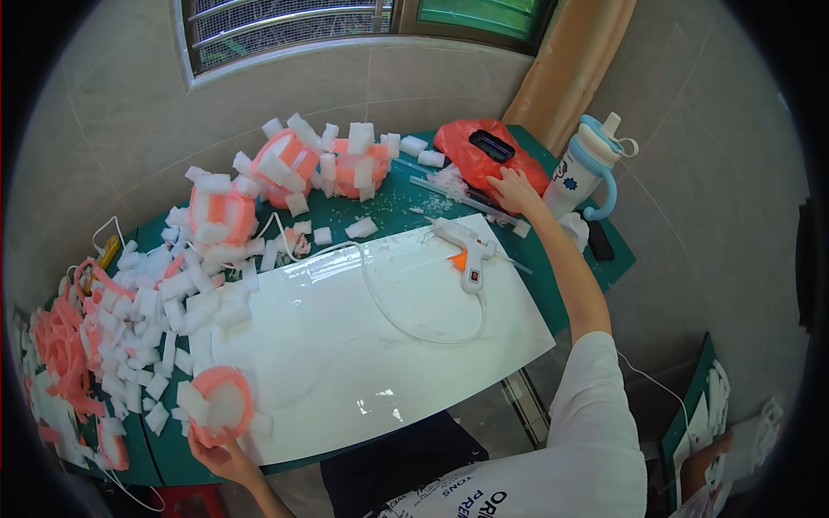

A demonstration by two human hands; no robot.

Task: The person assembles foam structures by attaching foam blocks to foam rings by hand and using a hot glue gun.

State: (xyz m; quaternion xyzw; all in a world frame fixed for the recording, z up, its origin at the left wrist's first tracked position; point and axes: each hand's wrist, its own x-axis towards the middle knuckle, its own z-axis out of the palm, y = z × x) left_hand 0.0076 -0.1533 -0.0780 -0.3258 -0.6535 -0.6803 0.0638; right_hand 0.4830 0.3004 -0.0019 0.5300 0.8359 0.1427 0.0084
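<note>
At the board's near left corner, my left hand [223, 457] is closed around the edge of a round pink-and-white foam piece [221, 402]. It has a pink rim, a pale middle and white foam blocks stuck at its sides. My right arm stretches to the far right of the table. There my right hand [515, 192], fingers apart, lies at the near edge of a red plastic bag [458, 142] with a dark oval object [491, 146] on top. A white hot glue gun [467, 251] with an orange trigger rests on the white board [380, 371], away from both hands.
White foam blocks [142, 302] and pink foam strips [65, 354] heap up on the left. Pink-and-white foam pieces [223, 212] stand along the back. A tumbler [580, 171] stands at the far right beside a black object [598, 242]. The glue gun's cord [406, 331] loops over the board.
</note>
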